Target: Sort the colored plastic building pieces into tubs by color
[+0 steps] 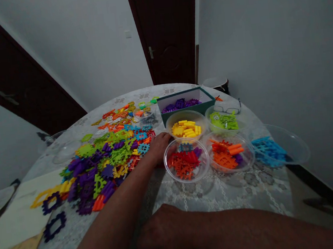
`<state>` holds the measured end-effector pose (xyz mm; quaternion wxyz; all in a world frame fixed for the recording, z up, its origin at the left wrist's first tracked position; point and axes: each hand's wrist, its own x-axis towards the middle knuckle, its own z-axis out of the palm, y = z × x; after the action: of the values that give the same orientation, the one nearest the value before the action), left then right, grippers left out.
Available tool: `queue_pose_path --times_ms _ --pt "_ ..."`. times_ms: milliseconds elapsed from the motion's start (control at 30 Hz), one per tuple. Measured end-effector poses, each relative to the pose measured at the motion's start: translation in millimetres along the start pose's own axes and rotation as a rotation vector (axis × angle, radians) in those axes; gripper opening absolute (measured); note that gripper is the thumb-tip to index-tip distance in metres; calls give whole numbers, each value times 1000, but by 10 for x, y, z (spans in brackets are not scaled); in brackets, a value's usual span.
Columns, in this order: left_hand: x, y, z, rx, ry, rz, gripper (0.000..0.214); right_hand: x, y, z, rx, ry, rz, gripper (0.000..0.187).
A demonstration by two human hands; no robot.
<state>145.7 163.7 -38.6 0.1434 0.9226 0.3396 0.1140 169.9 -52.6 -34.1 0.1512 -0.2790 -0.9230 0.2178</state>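
My left hand reaches forward to the right edge of a big pile of colourful plastic interlocking pieces. Its fingers curl down onto the pieces, right beside a clear bowl of red pieces. What the fingers hold is hidden. My right hand rests on the lace tablecloth near the table's front edge. Its fingers lie loosely flat, pointing left, with nothing in them.
Clear bowls hold yellow, green, orange and blue pieces. A green box with purple pieces stands behind them. Eyeglasses lie to the box's right. A white board lies at the left, and dark doors stand behind.
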Motion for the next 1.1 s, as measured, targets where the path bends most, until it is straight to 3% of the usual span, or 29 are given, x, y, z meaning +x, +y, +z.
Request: queue_pose_path --times_ms 133,300,433,667,767,867,967,1100 --pt "-194 -26 -89 76 -74 84 38 -21 -13 -9 1 19 -16 27" --pt "-559 64 -167 71 -60 153 31 -31 -27 22 -9 53 -15 25" --pt "-937 203 -251 14 -36 177 29 -27 -47 66 -37 94 -107 24" --pt "-1609 283 -280 43 25 140 37 -53 -67 169 -89 399 -344 26" --pt "-1857 248 -227 57 58 99 38 -74 -105 113 -112 504 -353 21" --pt "-2052 245 -179 54 55 73 35 -75 -137 24 -128 590 -250 15" --pt "-2189 306 -170 76 57 40 31 -71 -113 -2 -149 651 -31 28" --pt "-2313 424 -237 112 97 -46 31 -85 10 128 -268 706 243 41"
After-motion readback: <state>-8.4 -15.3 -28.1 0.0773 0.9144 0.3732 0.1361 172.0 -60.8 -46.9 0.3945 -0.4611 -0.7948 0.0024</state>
